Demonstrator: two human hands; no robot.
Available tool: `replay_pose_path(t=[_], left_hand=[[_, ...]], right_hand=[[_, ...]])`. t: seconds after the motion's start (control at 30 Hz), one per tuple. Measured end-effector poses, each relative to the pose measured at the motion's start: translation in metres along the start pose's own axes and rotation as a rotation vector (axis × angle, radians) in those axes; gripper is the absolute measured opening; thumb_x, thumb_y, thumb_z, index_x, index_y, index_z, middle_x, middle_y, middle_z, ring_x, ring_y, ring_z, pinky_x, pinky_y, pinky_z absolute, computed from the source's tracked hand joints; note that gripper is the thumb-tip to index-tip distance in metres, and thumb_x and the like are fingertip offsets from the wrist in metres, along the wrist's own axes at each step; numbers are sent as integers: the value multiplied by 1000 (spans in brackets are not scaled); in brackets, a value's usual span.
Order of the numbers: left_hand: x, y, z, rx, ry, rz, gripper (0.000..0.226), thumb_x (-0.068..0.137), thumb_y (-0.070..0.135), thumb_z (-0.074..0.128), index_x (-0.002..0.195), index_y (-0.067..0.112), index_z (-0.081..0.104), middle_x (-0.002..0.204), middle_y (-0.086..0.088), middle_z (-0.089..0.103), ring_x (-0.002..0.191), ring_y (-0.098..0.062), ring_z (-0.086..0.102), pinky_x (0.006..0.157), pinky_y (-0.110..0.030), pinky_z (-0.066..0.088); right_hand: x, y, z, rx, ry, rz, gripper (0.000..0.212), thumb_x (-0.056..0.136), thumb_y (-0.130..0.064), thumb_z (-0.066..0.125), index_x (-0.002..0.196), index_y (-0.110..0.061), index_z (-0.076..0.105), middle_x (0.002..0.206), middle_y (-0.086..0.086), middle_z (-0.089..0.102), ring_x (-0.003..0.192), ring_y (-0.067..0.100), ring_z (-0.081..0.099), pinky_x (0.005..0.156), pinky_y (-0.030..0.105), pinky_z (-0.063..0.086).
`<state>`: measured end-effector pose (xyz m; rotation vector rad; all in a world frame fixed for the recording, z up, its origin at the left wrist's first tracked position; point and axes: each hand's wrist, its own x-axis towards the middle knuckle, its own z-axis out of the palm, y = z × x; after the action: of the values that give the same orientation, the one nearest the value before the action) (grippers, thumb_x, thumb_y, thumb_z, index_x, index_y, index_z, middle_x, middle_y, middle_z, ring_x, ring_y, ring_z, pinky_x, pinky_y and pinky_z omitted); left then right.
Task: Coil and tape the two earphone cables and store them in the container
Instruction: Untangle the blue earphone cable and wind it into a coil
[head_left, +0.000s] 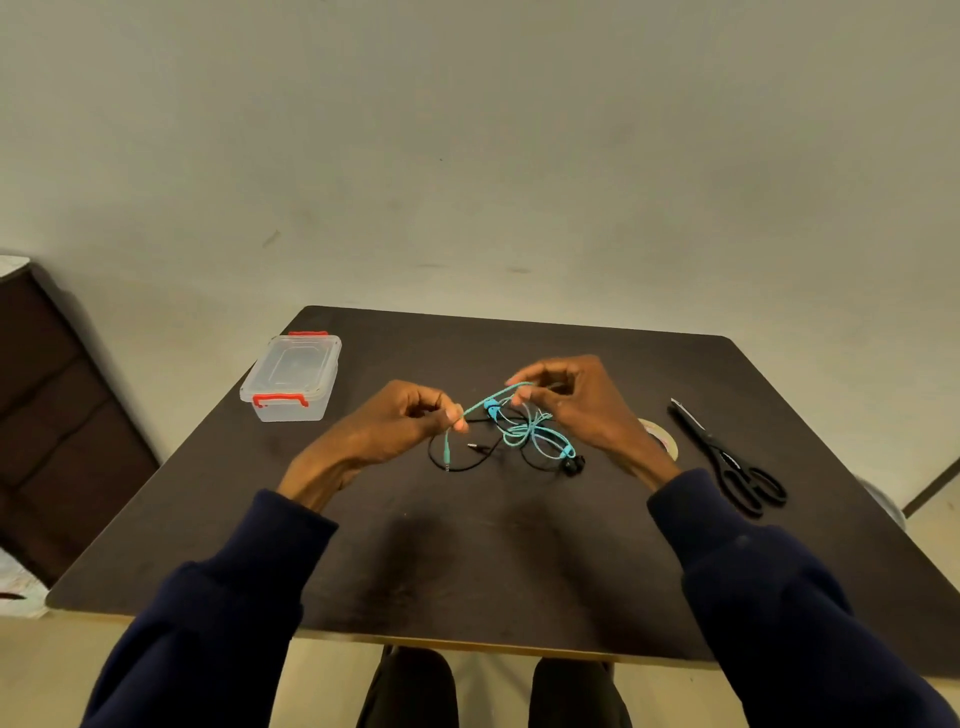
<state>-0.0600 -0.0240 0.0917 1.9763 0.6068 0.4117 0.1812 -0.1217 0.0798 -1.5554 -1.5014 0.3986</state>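
Centre of frame: my left hand (410, 415) pinches the teal cable (530, 431) just above its plug. My right hand (571, 400) pinches it further along, both wrists raised over the worktop (467, 545). The rest lies tangled with the black cable (457, 467) below. I judge the cord light, limp and springy, best held near the plug. Upper left sits the container (291, 376), lid on; tape (662, 434) and scissors (727, 457) lie right.

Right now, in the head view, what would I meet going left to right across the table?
Plastic container → left hand → right hand → tape roll → scissors. The blue earphone cable, pinched by both hands, and the black earphone cable tangled with it overlap the hands, so I leave them out.
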Motion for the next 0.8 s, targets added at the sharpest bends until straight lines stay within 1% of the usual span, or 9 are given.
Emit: replay_pose_path(t=[0.07, 0.17, 0.3, 0.4, 0.5, 0.57, 0.6, 0.7, 0.8], left_hand=[[-3, 8, -2, -149, 20, 19, 21, 96, 23, 55, 89, 10, 69, 93, -1, 75, 93, -14, 70, 89, -30, 56], [-6, 19, -3, -574, 30, 80, 21, 94, 28, 53, 91, 8, 62, 76, -7, 65, 72, -19, 65, 75, -31, 59], [-2, 23, -4, -986, 114, 155, 20, 103, 23, 45, 93, 13, 59, 62, 3, 49, 50, -7, 45, 53, -22, 45], [-2, 22, -11, -1288, 46, 273, 28, 104, 12, 36, 92, 16, 61, 65, 8, 54, 49, -3, 44, 53, -18, 40], [-4, 23, -19, -1451, 36, 433, 29, 100, 12, 38, 91, 21, 64, 75, 9, 63, 58, -2, 50, 63, -17, 42], [-4, 26, -26, -1489, 93, 467, 30, 103, 15, 39, 91, 21, 66, 82, 9, 66, 63, -3, 54, 66, -18, 45], [-3, 27, -29, -1449, 135, 431, 30, 104, 15, 40, 91, 21, 67, 84, 8, 66, 62, -3, 54, 63, -18, 46], [5, 28, -23, -1122, 284, 154, 17, 100, 13, 52, 103, 13, 69, 86, 2, 68, 60, -6, 57, 57, -17, 50], [8, 23, -7, -1008, 259, -31, 26, 95, 3, 55, 119, 1, 65, 94, -8, 73, 74, -13, 68, 66, -20, 58]], right_hand=[[5, -4, -3, 56, 11, 21, 12, 91, -15, 73, 100, -8, 76, 84, 3, 78, 76, 14, 75, 72, 20, 58], [11, -4, -7, 31, -8, 56, 16, 91, -22, 74, 96, -7, 76, 79, 5, 76, 67, 13, 71, 67, 19, 56], [13, -7, -13, 58, -28, 80, 18, 91, -23, 73, 97, -6, 78, 81, 6, 76, 67, 11, 68, 69, 22, 58], [18, -11, -19, 91, -88, 94, 17, 91, -19, 73, 98, -3, 77, 83, 9, 77, 69, 12, 70, 67, 19, 56], [22, -13, -21, -2, -145, 88, 10, 91, -13, 72, 97, -7, 76, 84, 6, 76, 72, 9, 72, 68, 18, 56], [24, -14, -18, -60, -184, 82, 8, 90, -12, 73, 97, -10, 76, 87, 3, 77, 76, 7, 73, 71, 18, 56], [24, -15, -17, -82, -201, 81, 8, 90, -11, 74, 97, -10, 76, 88, 2, 77, 77, 6, 73, 71, 17, 56], [25, -19, -11, -45, -215, 81, 14, 89, -10, 75, 102, -6, 75, 88, 3, 77, 79, 8, 74, 70, 16, 54], [27, -26, -3, 9, -214, 66, 22, 92, -13, 71, 114, -9, 71, 86, 6, 77, 75, 10, 74, 72, 18, 56]])
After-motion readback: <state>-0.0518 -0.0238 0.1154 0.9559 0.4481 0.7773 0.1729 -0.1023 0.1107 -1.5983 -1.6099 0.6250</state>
